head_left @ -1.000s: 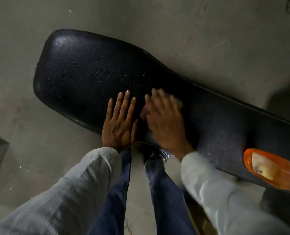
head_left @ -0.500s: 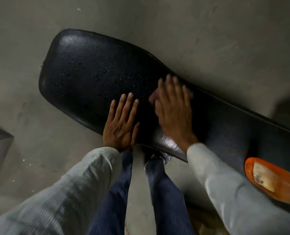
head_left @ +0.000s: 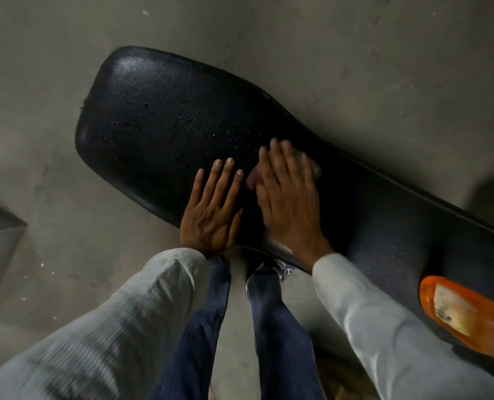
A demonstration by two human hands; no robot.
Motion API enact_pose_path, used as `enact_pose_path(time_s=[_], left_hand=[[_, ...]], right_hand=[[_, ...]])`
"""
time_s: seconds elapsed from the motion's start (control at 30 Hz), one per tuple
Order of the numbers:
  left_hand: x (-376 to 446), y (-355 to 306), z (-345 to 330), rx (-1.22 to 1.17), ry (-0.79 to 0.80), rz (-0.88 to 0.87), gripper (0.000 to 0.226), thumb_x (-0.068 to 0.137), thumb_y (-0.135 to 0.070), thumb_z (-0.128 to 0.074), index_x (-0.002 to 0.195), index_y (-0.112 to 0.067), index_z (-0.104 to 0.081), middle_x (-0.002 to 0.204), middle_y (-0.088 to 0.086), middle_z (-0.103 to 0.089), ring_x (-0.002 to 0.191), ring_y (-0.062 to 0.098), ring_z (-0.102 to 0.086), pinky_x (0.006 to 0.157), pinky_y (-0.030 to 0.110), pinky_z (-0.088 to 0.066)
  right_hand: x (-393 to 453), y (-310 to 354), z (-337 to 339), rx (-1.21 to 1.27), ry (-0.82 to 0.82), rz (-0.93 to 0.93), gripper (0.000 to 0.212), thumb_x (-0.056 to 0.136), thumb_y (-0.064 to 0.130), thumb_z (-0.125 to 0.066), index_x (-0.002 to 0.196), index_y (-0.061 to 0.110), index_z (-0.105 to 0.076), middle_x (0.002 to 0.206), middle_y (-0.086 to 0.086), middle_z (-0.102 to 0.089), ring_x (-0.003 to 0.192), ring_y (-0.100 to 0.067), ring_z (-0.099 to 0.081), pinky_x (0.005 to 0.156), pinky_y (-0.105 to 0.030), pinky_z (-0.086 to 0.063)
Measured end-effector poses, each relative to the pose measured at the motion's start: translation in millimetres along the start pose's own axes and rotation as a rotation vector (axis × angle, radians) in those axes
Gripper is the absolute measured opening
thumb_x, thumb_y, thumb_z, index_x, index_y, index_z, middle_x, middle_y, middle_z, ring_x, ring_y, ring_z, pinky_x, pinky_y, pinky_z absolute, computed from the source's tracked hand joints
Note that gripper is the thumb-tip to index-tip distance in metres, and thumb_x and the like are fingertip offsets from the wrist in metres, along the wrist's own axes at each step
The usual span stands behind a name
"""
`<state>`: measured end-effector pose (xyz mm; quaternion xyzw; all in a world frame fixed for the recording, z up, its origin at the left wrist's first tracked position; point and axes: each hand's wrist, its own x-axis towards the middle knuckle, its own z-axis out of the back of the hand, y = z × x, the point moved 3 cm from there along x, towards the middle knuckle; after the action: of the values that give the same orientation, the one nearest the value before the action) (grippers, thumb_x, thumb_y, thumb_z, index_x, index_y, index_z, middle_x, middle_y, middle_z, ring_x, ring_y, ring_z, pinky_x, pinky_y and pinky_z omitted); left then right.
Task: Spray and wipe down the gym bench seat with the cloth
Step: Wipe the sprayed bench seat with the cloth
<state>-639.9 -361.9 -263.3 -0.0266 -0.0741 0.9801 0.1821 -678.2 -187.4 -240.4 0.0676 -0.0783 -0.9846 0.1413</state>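
Presently, wiping is under way and judged roughly half complete. The black gym bench seat [head_left: 159, 125] runs from 10 o'clock toward 4 o'clock across the head view, over a grey concrete floor [head_left: 355, 53]. The left hand [head_left: 211, 209] rests flat on the near edge of the seat, fingers straight and spread, holding nothing. The right hand [head_left: 289, 197], just beside it at 3 o'clock, presses flat on the cloth [head_left: 312, 166]; only small parts of the cloth show past the fingers. Spray droplets [head_left: 182, 122] remain beaded over the wide end of the seat, toward 10 o'clock from the hands, so that portion appears sprayed but not yet wiped. An orange spray bottle [head_left: 468, 313] lies on the narrow end at 4 o'clock, well apart from both hands. Spraying appears done; the wet wide end is left.
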Motion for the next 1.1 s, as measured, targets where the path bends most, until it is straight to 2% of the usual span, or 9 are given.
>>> enact_pose_path(time_s=[0.17,0.37,0.53,0.63,0.73,0.8,0.87,0.97,1.1], left_hand=[[0,0,2,-0.013,-0.027,-0.003,0.069,0.109,-0.042,-0.031,0.166,-0.005,-0.025,0.175,0.019,-0.016,0.165,0.036,-0.011,0.133,0.057,-0.009],[-1,-1,1,-0.028,-0.03,-0.014,0.068,0.109,-0.044,-0.026,0.166,-0.005,-0.026,0.175,0.019,-0.018,0.164,0.036,-0.013,0.133,0.057,-0.011],[-2,-1,1,-0.041,-0.038,-0.015,0.069,0.109,-0.044,-0.027,0.167,-0.006,-0.024,0.176,0.018,-0.016,0.165,0.035,-0.01,0.134,0.056,-0.008],[-4,-2,3,-0.059,-0.033,-0.017,0.072,0.107,-0.046,-0.027,0.167,-0.007,-0.023,0.177,0.017,-0.014,0.165,0.033,-0.008,0.134,0.057,-0.009],[-3,-6,16,-0.238,-0.111,0.067,0.068,0.105,-0.04,-0.038,0.163,-0.006,-0.034,0.173,0.017,-0.027,0.164,0.033,-0.018,0.132,0.059,-0.014],[6,-21,28,-0.344,-0.208,0.106,0.065,0.102,-0.033,-0.046,0.159,-0.002,-0.041,0.17,0.019,-0.035,0.161,0.036,-0.025,0.132,0.059,-0.015],[19,-49,35,-0.363,-0.226,0.031,0.069,0.099,-0.032,-0.051,0.159,0.001,-0.039,0.169,0.022,-0.034,0.161,0.038,-0.026,0.133,0.056,-0.014],[29,-95,19,-0.306,-0.084,-0.182,0.082,0.096,-0.03,-0.062,0.164,0.0,-0.028,0.173,0.022,-0.025,0.163,0.036,-0.019,0.135,0.049,-0.012],[14,-95,-1,-0.177,-0.035,-0.247,0.073,0.108,-0.035,-0.046,0.167,-0.004,-0.019,0.177,0.018,-0.013,0.165,0.031,-0.01,0.134,0.05,-0.014]], right_hand=[[42,-6,7,0.037,-0.116,-0.202,0.063,0.116,0.037,-0.03,0.172,0.012,-0.019,0.18,-0.015,-0.016,0.168,-0.031,-0.013,0.135,-0.055,-0.015],[-34,23,-12,0.013,-0.036,-0.139,0.065,0.117,0.039,-0.028,0.173,0.011,-0.011,0.182,-0.014,-0.006,0.169,-0.03,-0.003,0.136,-0.053,-0.012],[-43,29,-18,0.001,-0.081,-0.146,0.065,0.116,0.039,-0.029,0.173,0.012,-0.013,0.182,-0.013,-0.008,0.169,-0.029,-0.005,0.137,-0.052,-0.012],[-44,20,-12,0.188,-0.162,-0.115,0.063,0.115,0.036,-0.031,0.172,0.013,-0.019,0.181,-0.013,-0.015,0.169,-0.027,-0.01,0.138,-0.048,-0.011],[-53,-16,-1,0.336,-0.323,-0.325,0.058,0.114,0.03,-0.032,0.169,0.012,-0.029,0.178,-0.014,-0.025,0.167,-0.029,-0.017,0.137,-0.049,-0.012],[-61,-39,-2,0.304,-0.317,-0.484,0.056,0.114,0.025,-0.032,0.168,0.01,-0.032,0.176,-0.014,-0.028,0.167,-0.03,-0.02,0.137,-0.054,-0.016],[-66,-47,-8,0.249,-0.248,-0.522,0.059,0.112,0.024,-0.029,0.168,0.009,-0.031,0.177,-0.014,-0.027,0.167,-0.03,-0.018,0.137,-0.054,-0.017],[-67,-46,-11,0.219,-0.208,-0.509,0.064,0.109,0.028,-0.023,0.17,0.011,-0.028,0.178,-0.013,-0.023,0.168,-0.027,-0.014,0.138,-0.045,-0.009],[-68,-45,-11,0.195,-0.231,-0.532,0.058,0.112,0.025,-0.028,0.169,0.012,-0.03,0.178,-0.012,-0.026,0.168,-0.026,-0.017,0.138,-0.044,-0.009]])
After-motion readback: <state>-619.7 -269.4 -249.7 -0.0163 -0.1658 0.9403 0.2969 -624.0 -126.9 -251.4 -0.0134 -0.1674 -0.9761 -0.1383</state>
